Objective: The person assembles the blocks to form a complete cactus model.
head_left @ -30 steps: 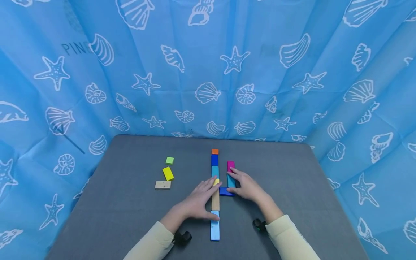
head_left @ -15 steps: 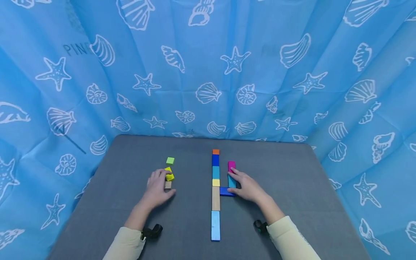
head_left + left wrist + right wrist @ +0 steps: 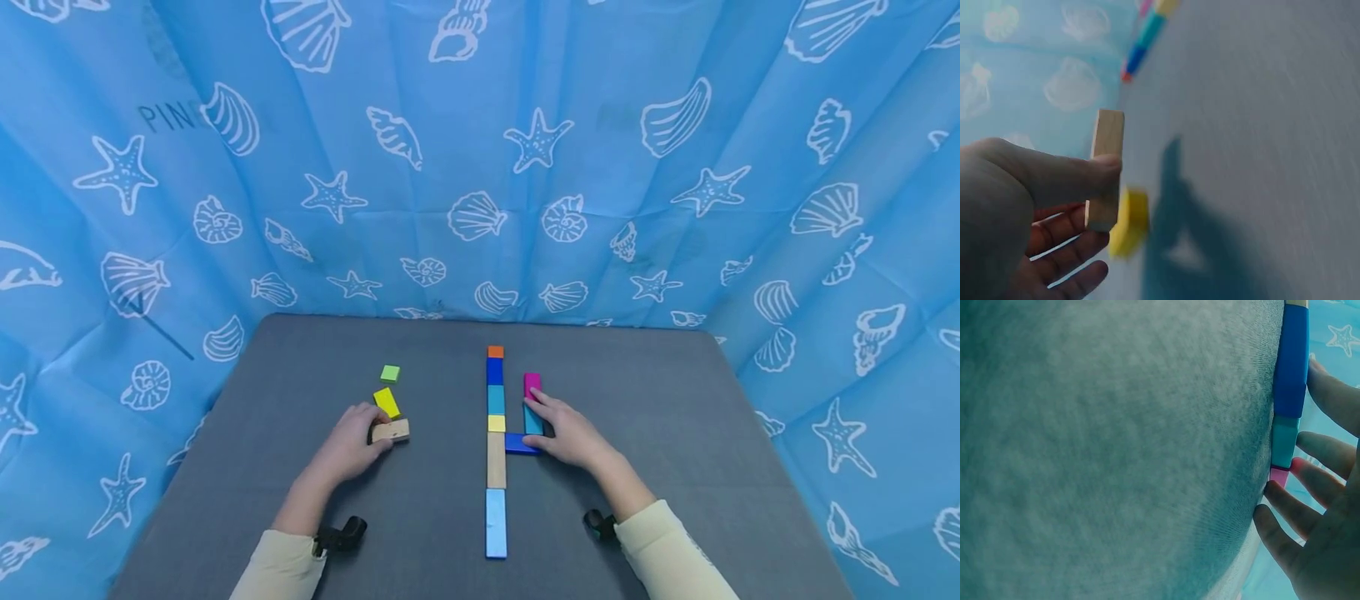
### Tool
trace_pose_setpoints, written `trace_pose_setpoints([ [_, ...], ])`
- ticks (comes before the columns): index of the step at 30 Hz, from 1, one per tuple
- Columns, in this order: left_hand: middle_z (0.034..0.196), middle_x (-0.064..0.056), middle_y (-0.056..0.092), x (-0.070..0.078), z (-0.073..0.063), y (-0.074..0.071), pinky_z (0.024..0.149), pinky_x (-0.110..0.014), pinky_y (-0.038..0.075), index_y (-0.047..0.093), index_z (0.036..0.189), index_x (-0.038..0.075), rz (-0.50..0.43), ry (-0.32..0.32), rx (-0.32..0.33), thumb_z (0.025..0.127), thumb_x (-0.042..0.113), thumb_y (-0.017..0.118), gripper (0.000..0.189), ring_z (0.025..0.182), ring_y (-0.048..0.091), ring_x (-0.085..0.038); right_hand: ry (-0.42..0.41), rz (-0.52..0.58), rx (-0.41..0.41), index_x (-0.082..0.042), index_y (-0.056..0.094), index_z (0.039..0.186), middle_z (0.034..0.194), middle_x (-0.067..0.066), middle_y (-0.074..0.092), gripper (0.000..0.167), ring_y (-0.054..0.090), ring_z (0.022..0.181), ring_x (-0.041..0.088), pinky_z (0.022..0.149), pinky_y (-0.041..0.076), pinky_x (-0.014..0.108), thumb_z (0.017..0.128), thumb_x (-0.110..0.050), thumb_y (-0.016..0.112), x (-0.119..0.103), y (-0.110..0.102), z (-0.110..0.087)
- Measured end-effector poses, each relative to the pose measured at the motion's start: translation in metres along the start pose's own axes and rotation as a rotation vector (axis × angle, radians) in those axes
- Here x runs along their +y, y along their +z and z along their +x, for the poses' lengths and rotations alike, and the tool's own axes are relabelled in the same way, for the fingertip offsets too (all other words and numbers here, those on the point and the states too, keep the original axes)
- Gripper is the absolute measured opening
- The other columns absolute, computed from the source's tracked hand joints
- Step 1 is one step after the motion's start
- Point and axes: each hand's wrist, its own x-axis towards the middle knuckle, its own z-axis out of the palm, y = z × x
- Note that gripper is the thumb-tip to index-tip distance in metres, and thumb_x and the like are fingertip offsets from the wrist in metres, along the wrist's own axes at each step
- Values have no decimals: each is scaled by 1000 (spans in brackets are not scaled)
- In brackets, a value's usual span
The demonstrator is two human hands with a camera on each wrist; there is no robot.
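My left hand [image 3: 351, 444] pinches a plain wooden block [image 3: 1107, 140] between thumb and fingers, with the block raised off the table in the left wrist view. Just beyond it lie a yellow block [image 3: 387, 402] and a small light green block [image 3: 390, 373]. My right hand [image 3: 572, 433] rests with spread fingers on a branch of blocks: a dark blue block [image 3: 1291, 362], a teal block [image 3: 1285, 441] and a magenta block [image 3: 532, 382]. That branch joins a straight row at a second wooden block [image 3: 497, 460].
The row runs away from me: a light blue block [image 3: 497, 523] nearest, then wood, pale yellow, teal, dark blue, and an orange block [image 3: 496, 352] farthest. All lie on a grey cloth-covered table [image 3: 637, 367]. A blue shell-patterned curtain [image 3: 480, 167] hangs behind.
My left hand has moved left from over the row to the loose blocks and picked up the wooden one, shifting it slightly right. My right hand stays in place.
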Motion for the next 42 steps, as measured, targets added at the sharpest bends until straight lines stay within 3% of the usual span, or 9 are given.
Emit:
trace_pose_setpoints([
  [4,112,-4,63,32,13,9,95,-46,48,68,113,11,-69,55,38,90,16,77,25,109,57,-24,-9,-1,0,-16,42,155,166,6,29,74,32,149,37,115,33,59,93,-43,71,1,0,-1],
  [8,118,-5,63,56,35,36,97,-44,49,68,116,11,-88,92,68,91,15,76,26,112,57,-24,-9,-2,9,-16,42,155,166,6,29,74,32,149,38,115,32,59,93,-42,72,2,-1,-2],
  [13,124,-7,63,70,59,70,100,-43,49,69,118,11,-43,76,104,92,15,74,26,116,56,-26,-21,-7,8,-16,42,155,166,6,29,74,32,149,37,115,32,60,93,-43,72,1,-1,-2],
  [17,126,-7,63,75,70,78,100,-43,49,69,118,12,-15,59,96,93,15,74,26,117,56,-25,-27,-12,0,-16,42,155,166,6,29,74,32,149,37,115,32,59,93,-43,71,-1,0,1],
  [26,124,-7,62,78,73,82,98,-43,50,69,120,11,-32,86,73,93,13,74,28,114,54,-26,-18,-7,0,-16,42,155,166,6,29,74,31,150,37,115,32,60,93,-43,71,-3,-2,1],
  [33,140,-11,55,74,66,78,106,-48,46,62,133,13,-133,89,100,90,19,77,46,130,52,-31,-7,-6,-5,-16,41,155,166,7,29,74,31,149,38,114,32,61,93,-42,71,-3,-3,-2],
  [38,146,-12,51,58,59,54,109,-53,42,58,140,13,-160,68,207,91,20,76,53,137,47,-34,-1,-6,-5,-16,42,155,166,6,29,74,31,150,38,115,32,60,93,-43,71,-3,-2,-2],
  [42,142,-17,50,32,50,25,107,-59,38,55,142,9,-150,-9,249,90,23,76,58,133,43,-39,-3,-6,-4,-16,42,155,166,6,29,74,31,150,38,115,32,59,93,-42,72,-4,-1,-1],
])
